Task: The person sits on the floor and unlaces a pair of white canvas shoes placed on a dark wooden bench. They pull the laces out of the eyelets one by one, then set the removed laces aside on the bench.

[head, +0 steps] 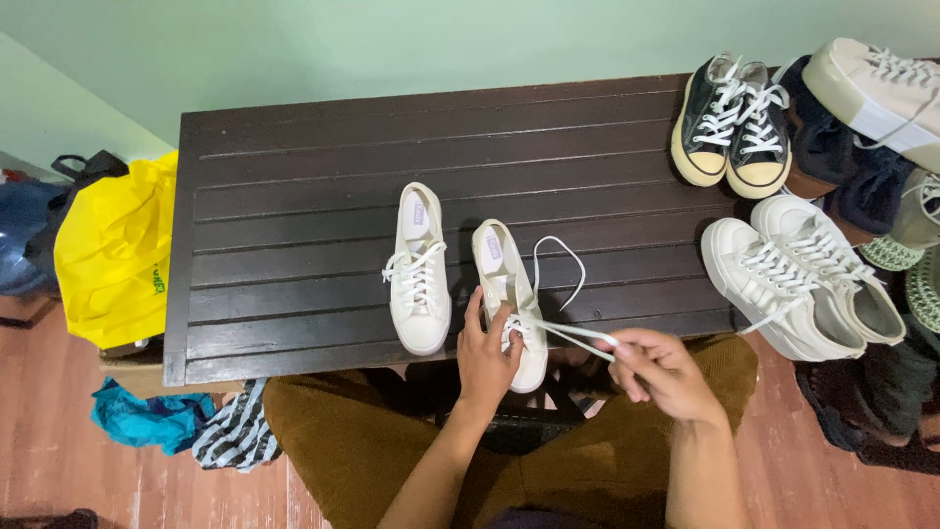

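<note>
Two white low sneakers stand side by side on a dark wooden slatted table (294, 196). The left sneaker (419, 269) is laced and untouched. My left hand (486, 355) rests on the toe end of the right sneaker (502, 274), fingers pressing on its laces. My right hand (661, 372) pinches the white lace (573, 333) and holds it taut, out to the right of the shoe. A loop of that lace lies on the table behind it.
A pair of black canvas sneakers (734, 122) and a pair of white chunky sneakers (798, 279) sit at the table's right end, more shoes piled beyond. A yellow bag (117, 250) hangs at the left edge; cloth lies on the wooden floor (59, 460).
</note>
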